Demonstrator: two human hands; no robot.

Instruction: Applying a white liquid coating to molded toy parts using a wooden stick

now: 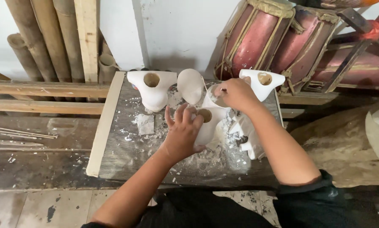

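Head view: left hand (181, 134) steadies hollow white cast (209, 126).

My work board (126, 158), grey and worn, lies on a dark low bench (33, 169); white shavings (206, 158) litter it; a white carved piece with a round hole (152, 89) stands at its back left; a smooth white oval piece (190, 85) beside it; another holed white piece (262, 83) back right; thin sticks (22, 132) lie on the bench to the left.

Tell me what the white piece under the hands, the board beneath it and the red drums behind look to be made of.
White piece: likely plaster or unfired clay; matte, chalky, white flakes scattered around it.
Board: weathered grey wood, visible grain, unfinished.
Red drums: probably painted wood, semi-glossy, laced with tan cord.
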